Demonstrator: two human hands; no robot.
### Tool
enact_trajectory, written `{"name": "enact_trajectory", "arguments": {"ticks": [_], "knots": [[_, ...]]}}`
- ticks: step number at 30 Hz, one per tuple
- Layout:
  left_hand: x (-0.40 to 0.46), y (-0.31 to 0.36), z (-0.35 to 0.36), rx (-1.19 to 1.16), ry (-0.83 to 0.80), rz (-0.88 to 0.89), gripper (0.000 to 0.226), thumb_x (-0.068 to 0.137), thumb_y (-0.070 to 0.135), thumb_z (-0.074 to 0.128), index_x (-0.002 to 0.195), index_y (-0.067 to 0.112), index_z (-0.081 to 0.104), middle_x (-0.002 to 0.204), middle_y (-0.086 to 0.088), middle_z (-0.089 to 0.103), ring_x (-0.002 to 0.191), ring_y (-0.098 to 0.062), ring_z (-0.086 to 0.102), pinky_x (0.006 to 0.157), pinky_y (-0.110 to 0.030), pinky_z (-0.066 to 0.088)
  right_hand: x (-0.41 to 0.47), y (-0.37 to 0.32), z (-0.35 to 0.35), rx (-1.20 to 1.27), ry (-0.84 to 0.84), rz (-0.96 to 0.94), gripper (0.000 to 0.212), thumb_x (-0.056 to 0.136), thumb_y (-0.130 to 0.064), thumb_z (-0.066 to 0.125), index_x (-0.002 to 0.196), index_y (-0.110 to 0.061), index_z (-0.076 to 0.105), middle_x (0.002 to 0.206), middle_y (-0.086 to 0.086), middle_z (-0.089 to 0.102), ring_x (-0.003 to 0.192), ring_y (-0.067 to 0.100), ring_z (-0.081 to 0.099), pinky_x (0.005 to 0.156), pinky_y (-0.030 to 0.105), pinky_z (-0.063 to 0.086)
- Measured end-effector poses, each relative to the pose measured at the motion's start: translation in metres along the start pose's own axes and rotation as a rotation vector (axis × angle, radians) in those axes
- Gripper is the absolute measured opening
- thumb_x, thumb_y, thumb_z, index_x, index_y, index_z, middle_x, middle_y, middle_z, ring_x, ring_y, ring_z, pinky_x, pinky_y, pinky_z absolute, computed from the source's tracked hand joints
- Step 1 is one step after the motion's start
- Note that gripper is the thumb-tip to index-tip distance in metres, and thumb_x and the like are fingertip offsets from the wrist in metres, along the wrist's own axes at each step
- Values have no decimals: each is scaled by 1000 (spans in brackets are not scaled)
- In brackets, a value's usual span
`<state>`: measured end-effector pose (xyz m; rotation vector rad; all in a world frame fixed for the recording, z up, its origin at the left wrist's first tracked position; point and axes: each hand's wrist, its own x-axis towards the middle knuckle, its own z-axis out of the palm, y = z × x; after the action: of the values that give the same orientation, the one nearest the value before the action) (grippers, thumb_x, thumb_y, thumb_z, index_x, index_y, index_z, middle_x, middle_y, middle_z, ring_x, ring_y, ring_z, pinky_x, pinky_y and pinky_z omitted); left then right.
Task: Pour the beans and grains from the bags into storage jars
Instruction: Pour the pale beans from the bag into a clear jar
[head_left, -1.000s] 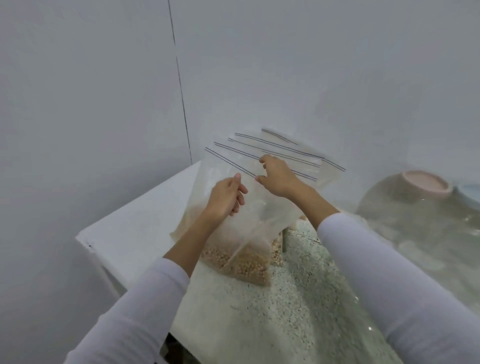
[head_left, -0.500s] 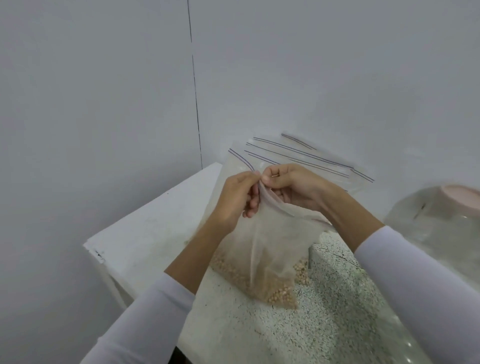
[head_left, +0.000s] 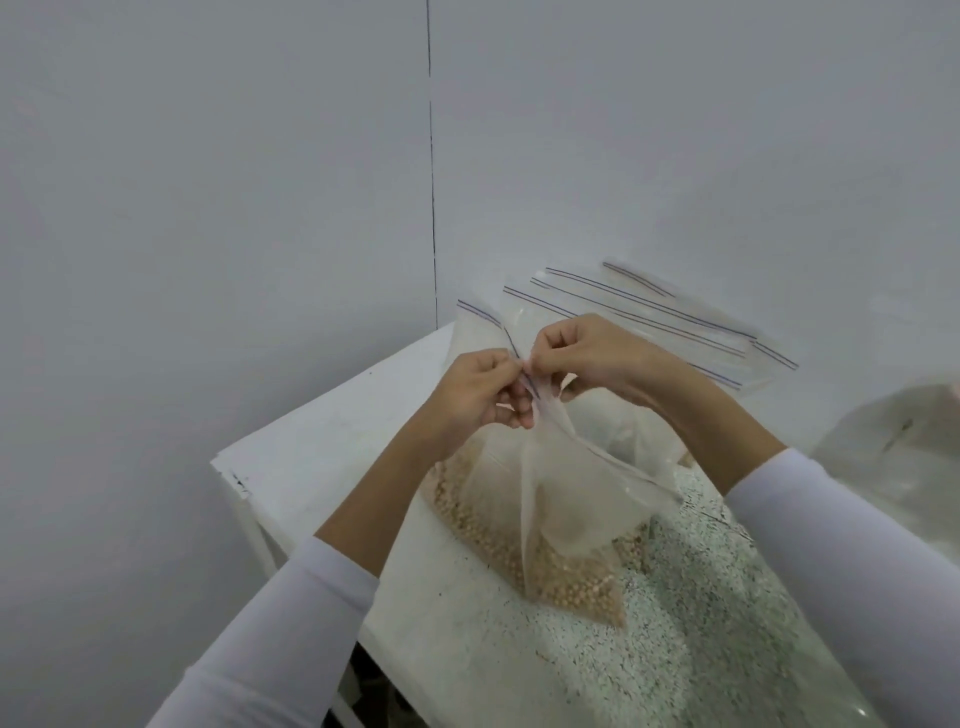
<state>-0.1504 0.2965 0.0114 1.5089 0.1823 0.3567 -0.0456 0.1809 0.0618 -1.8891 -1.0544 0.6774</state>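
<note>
A clear zip bag (head_left: 561, 499) with round tan beans (head_left: 566, 577) in its bottom stands on the speckled counter (head_left: 675, 623). My left hand (head_left: 478, 395) and my right hand (head_left: 587, 353) meet at the bag's top edge, each pinching the plastic by the zip strip. The bag's upper part is crumpled and pulled toward me. Behind it several more zip bags (head_left: 649, 317) lean against the wall. A large clear glass jar (head_left: 893, 462) is blurred at the right edge.
A white table (head_left: 332, 431) adjoins the counter on the left, its corner chipped. Plain white walls meet in a corner behind. A dark gap shows below the counter's front edge.
Both hands have come together at the front bag's top and pulled it toward me. The view has shifted left, moving the jar toward the right edge.
</note>
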Motion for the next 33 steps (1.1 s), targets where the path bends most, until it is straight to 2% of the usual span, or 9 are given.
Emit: {"name": "enact_trajectory", "arguments": {"ticks": [6,11,16,19,22,26,28,30,33], "knots": [[1,-6,7,117,60,48,28,93,-7,42,68,2,51,60,-10,59,51,-7,63,59,-19,54,1,2,6,-72,119,-10,6,77,6,60,72,3,59,67,17,51,63,22,51,64,29,48],[3,-9,10,115,91,51,19,91,-7,45,74,-8,54,79,-22,50,59,-16,60,61,-21,55,0,6,6,-9,150,34,30,80,9,54,54,-6,47,52,9,55,50,13,53,56,20,51],[-3,-8,12,49,212,58,24,89,-11,43,69,-15,56,69,-17,51,57,-14,57,60,-22,55,2,9,12,139,233,56,37,82,13,45,54,-9,37,43,2,45,36,4,45,41,14,37],[-2,-4,17,-39,335,-22,33,90,-5,47,58,-1,51,50,-6,55,52,-17,58,57,-26,56,3,6,20,141,225,39,29,82,10,49,60,-8,43,51,6,47,37,4,46,41,13,38],[-4,4,14,-86,387,-34,21,92,1,54,73,5,47,61,-12,57,57,-22,58,60,-32,54,4,-2,26,253,156,18,15,84,8,56,75,-4,56,59,6,61,49,8,60,50,17,49],[-13,24,-2,-47,337,17,14,92,0,54,95,7,43,77,-20,56,68,-28,58,71,-44,50,4,-21,31,388,119,-43,7,83,10,57,81,6,62,61,10,64,53,13,63,56,23,54],[-19,38,-8,-14,348,78,12,92,-2,51,90,8,43,72,-16,54,56,-19,57,57,-29,49,2,-35,38,424,153,-71,9,83,10,58,77,4,61,65,16,63,57,20,65,65,31,59],[-21,50,-11,28,377,119,11,93,0,48,85,7,44,65,-11,51,40,-6,50,40,-16,38,1,-46,44,506,183,-85,14,84,9,58,73,1,58,65,18,63,58,27,66,74,39,59],[-20,59,-17,86,403,134,7,95,5,48,89,6,46,63,-8,52,36,-3,48,37,-14,35,5,-54,50,524,230,-88,14,85,7,59,72,-1,58,65,17,63,61,30,64,75,40,58]]}}
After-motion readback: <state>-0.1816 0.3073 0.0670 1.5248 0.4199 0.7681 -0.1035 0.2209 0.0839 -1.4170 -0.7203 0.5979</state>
